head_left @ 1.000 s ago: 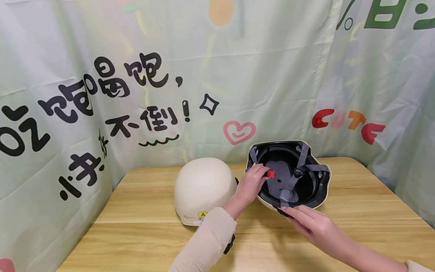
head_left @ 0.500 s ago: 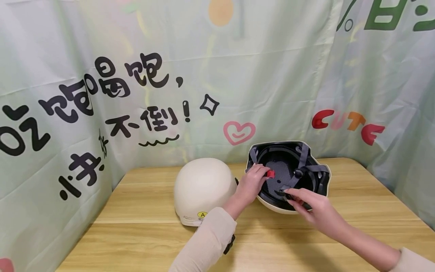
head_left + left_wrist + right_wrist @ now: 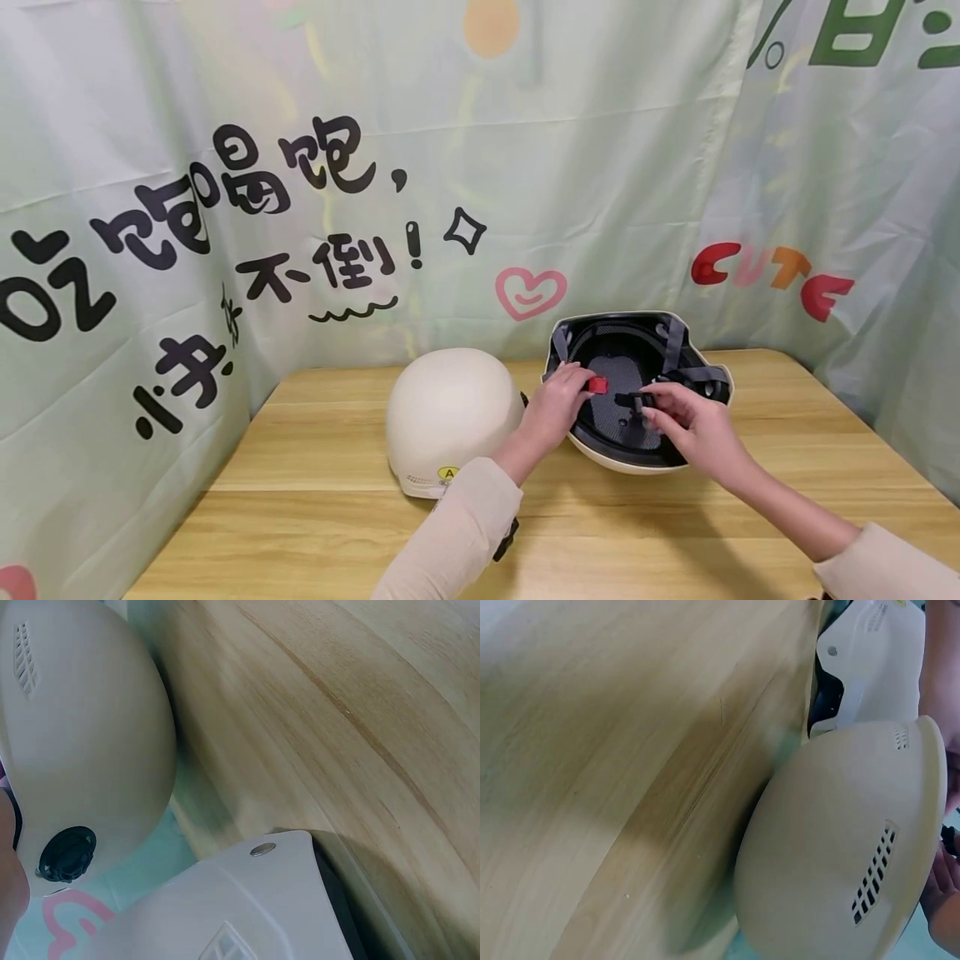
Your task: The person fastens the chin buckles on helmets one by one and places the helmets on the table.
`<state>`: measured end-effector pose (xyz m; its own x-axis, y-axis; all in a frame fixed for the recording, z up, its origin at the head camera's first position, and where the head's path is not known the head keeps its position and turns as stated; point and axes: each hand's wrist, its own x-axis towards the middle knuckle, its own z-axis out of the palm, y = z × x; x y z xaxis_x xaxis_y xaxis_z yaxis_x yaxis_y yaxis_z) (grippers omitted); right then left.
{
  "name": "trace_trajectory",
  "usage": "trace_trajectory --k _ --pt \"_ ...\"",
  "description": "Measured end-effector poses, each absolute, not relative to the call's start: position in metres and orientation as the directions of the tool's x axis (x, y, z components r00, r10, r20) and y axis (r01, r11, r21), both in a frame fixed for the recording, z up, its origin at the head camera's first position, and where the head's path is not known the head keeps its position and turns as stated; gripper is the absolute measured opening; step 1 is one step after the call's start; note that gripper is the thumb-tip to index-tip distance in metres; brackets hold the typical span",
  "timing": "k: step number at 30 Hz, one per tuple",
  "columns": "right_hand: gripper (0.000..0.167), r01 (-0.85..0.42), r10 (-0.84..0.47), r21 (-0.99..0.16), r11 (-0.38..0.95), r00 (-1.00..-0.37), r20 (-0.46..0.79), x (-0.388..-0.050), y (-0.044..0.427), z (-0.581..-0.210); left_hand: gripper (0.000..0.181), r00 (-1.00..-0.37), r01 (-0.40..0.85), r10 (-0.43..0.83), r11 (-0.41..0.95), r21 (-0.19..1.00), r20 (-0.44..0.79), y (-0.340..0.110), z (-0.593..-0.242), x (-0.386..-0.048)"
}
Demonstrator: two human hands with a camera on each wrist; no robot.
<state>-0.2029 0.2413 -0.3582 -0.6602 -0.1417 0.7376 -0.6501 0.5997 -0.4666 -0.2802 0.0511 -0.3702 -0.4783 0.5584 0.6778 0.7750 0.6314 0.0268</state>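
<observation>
A cream helmet (image 3: pixel 615 462) lies with its opening up and tilted forward, showing black padding and grey straps (image 3: pixel 672 346). My left hand (image 3: pixel 551 408) is at its left rim and pinches a red buckle piece (image 3: pixel 597 385). Above the opening, my right hand (image 3: pixel 697 429) pinches a black buckle (image 3: pixel 636 401) between thumb and fingers. The two buckle pieces are apart. In the left wrist view the helmet's outer shell (image 3: pixel 97 727) shows with a round black knob (image 3: pixel 67 853). The right wrist view shows its vented side (image 3: pixel 840 832); both hands are mostly cut off there.
A second cream helmet (image 3: pixel 453 408) sits dome up on the wooden table (image 3: pixel 315 467), left of the first, with a yellow round sticker. A black buckle (image 3: pixel 506 540) hangs by the left sleeve. A printed curtain (image 3: pixel 600 150) stands behind the table.
My right hand has lifted the black buckle from the helmet's front rim, up and inward over the opening. The left hand has kept its place with the red buckle piece.
</observation>
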Motion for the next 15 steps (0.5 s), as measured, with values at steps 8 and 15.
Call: trace_trajectory --k 8,15 --pt "0.026 -0.583 -0.095 -0.554 0.594 -0.735 0.671 -0.210 0.241 -0.359 0.021 -0.478 0.782 0.551 0.622 0.046 0.684 0.051 -0.371 -0.282" --pt "0.025 -0.494 -0.034 -0.661 0.565 -0.814 0.579 -0.215 0.240 -0.360 0.022 -0.473 0.773 0.551 0.634 0.024 0.687 0.050 -0.371 -0.281"
